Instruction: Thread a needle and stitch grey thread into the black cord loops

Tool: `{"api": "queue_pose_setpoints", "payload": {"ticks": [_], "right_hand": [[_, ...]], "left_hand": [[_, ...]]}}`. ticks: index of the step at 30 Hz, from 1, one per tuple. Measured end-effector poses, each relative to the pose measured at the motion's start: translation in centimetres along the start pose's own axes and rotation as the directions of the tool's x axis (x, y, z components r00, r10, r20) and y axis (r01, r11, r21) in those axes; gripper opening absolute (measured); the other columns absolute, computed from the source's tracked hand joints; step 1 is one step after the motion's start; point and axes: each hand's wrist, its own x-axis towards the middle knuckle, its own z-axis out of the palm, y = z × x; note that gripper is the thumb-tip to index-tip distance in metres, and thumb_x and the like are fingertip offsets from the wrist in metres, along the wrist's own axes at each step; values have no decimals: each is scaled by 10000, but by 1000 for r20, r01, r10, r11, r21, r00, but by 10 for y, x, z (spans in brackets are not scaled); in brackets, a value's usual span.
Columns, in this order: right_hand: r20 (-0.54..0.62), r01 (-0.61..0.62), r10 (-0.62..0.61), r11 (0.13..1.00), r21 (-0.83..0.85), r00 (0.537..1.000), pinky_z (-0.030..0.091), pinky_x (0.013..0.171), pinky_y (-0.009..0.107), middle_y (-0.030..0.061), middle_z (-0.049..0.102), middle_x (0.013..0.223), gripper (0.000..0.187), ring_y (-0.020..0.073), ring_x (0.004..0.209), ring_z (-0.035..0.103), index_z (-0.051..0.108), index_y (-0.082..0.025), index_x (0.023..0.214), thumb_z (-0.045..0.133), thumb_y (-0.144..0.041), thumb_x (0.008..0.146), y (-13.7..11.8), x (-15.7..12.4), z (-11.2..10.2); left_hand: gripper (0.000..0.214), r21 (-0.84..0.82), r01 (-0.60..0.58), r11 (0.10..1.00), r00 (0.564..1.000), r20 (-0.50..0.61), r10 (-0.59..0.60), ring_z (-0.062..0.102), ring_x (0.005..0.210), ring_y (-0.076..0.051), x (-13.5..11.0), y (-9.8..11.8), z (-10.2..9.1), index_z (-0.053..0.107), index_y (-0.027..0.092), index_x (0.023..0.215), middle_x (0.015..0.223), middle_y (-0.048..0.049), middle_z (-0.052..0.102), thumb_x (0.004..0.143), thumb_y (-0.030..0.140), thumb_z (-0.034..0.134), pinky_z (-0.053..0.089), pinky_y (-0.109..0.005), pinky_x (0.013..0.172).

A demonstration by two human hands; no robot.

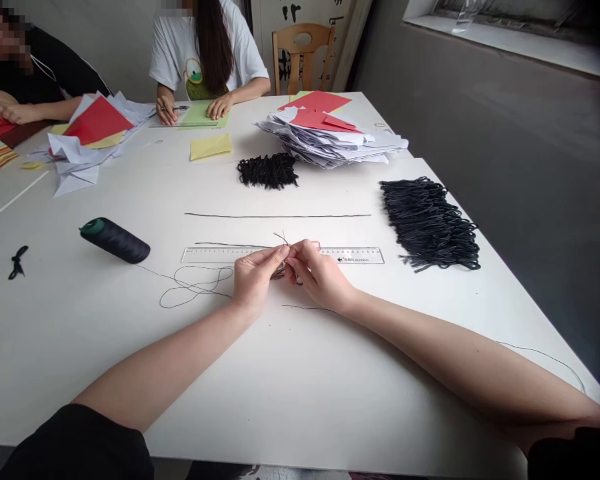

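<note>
My left hand [257, 279] and my right hand [318, 272] meet above the white table [130, 360], with their fingertips pinching a thin dark thread [196, 288] and a small knotted bit. The thread trails left across the table in loose loops towards a black thread spool [115, 240] lying on its side. A clear ruler [353, 255] lies just beyond my hands, partly hidden by them. A straight black cord [277, 215] lies further out. Two bundles of looped black cords [427, 225] [267, 171] sit beyond it, the larger at the right.
A tall stack of white paper with red sheets [327, 137] stands at the far side. A small black knotted piece [17, 262] lies at the left. Across the table, a person [205, 60] writes on a green sheet; another person [20, 100] sits among coloured papers at the left.
</note>
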Motion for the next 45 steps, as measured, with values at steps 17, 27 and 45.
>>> {"api": "queue_pose_setpoints", "payload": {"ticks": [17, 27, 45], "right_hand": [[55, 6, 10, 959, -284, 998, 350, 502, 226, 25, 558, 755, 89, 113, 555, 474, 337, -210, 912, 275, -253, 959, 7, -5, 0], [-308, 58, -90, 992, -110, 947, 455, 756, 298, 41, 586, 885, 115, 141, 809, 559, 541, -181, 915, 564, -294, 905, -4, 1, -3], [-51, -292, 411, 724, 625, 910, 438, 609, 234, 26, 619, 852, 398, 97, 700, 527, 654, -205, 1127, 655, -458, 820, 4, 8, -8]], "left_hand": [[209, -116, 155, 981, 988, 44, -151, 585, 612, -134, 5, 0, -3, 748, 159, 768, 682, -33, 648, 738, 365, 753, 447, -265, 587], [203, -273, 125, 954, 987, -61, -147, 570, 678, -77, 10, 5, -2, 710, 155, 747, 777, -22, 671, 682, 322, 805, 482, -193, 665], [186, -134, 143, 980, 988, -38, -150, 231, 415, -9, 12, 8, -5, 696, 154, 728, 650, 11, 576, 678, 314, 777, 185, -203, 389]]}}
